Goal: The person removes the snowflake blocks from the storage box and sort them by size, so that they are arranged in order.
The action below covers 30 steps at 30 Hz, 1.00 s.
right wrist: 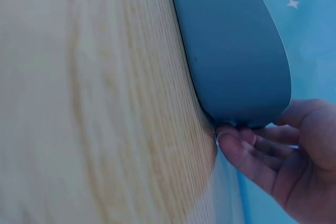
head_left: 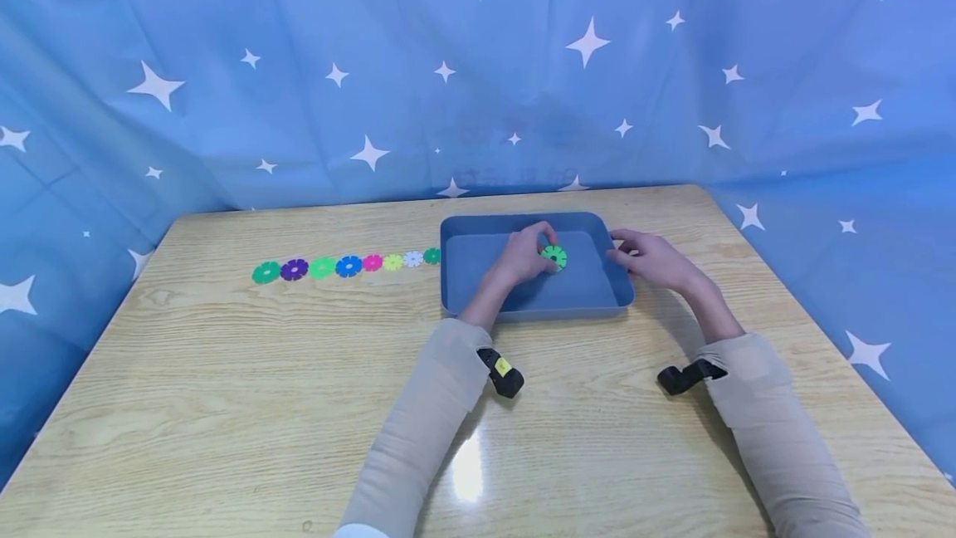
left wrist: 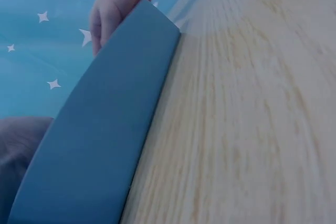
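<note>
A blue-grey tray (head_left: 478,303) lies on the table, in front of the person. Over its inside, my left hand (head_left: 519,258) pinches a bright green notched plastic disc (head_left: 554,257) between thumb and fingers. At the tray's right end, my right hand (head_left: 653,260) grips the wall. The right wrist view shows that hand (right wrist: 294,156) with its fingers against the tray's end (right wrist: 241,51). In the left wrist view the tray's outer wall (left wrist: 105,114) hides the left hand's fingertips and the disc.
Left of the tray, a row of notched discs runs along the table (head_left: 224,397), from a green disc (head_left: 265,272) and a purple disc (head_left: 295,270) to a white disc (head_left: 413,259) and another green disc (head_left: 431,256) at the tray's edge. A starred blue curtain (head_left: 299,123) hangs behind.
</note>
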{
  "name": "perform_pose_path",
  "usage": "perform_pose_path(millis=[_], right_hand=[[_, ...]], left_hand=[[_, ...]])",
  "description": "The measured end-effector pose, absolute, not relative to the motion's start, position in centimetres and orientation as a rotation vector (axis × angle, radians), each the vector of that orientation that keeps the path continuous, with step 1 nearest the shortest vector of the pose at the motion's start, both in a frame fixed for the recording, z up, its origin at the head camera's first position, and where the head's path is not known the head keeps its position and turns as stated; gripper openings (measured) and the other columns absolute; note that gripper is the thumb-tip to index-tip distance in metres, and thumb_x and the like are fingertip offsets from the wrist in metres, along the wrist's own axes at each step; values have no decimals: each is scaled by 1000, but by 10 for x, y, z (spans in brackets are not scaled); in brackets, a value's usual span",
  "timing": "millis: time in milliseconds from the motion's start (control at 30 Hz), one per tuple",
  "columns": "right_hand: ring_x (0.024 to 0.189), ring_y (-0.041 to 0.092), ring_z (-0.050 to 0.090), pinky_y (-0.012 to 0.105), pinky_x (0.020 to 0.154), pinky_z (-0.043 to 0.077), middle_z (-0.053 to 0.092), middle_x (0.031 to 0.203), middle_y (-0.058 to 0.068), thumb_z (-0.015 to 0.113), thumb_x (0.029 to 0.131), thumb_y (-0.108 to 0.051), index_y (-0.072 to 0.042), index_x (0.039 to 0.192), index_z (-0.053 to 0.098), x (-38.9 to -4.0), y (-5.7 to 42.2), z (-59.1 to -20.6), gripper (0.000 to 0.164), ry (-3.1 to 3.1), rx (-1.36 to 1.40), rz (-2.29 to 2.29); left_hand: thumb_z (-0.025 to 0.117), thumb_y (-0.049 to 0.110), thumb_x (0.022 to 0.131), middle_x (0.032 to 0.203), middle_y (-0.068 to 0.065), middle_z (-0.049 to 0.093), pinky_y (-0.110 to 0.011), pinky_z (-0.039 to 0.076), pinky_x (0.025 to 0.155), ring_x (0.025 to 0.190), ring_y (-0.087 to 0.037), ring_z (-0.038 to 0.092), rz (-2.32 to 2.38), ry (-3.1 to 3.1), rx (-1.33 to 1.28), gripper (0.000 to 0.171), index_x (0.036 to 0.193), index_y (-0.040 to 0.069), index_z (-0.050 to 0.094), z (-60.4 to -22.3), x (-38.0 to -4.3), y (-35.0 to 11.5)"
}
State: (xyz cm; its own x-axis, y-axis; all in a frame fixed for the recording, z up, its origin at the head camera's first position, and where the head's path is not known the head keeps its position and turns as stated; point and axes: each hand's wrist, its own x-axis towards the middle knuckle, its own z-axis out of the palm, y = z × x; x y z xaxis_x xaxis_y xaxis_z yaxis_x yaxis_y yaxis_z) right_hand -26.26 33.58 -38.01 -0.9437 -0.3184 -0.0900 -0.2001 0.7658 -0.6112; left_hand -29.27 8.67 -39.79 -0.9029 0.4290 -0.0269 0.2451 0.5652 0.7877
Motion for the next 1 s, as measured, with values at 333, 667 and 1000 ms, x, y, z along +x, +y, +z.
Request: perform_pose_path(millis=[333,667,1000], right_hand=[[98,32,63,44,82,55,60,119,27,50,107,-25,10,150,35,-263,336,-381,57,2772,-407,-916],[91,29,64,43,78,55,62,114,26,50,108,-25,9,149,37,-261,335,-380,55,2785,-425,-904],[84,26,62,41,74,52,63,112,25,50,108,-25,10,149,36,-260,335,-379,56,2787,-434,-899]], left_hand=[[65,6,99,75,-8,64,-26,49,57,70,-24,65,1589,2452,582,15,113,11,67,-393,-284,72],[63,6,100,95,-11,65,-43,58,76,86,-36,69,1753,2288,644,19,119,8,64,-382,-273,57],[62,5,100,99,-15,65,-50,57,84,91,-40,68,1844,2234,738,23,123,4,63,-378,-273,28]])
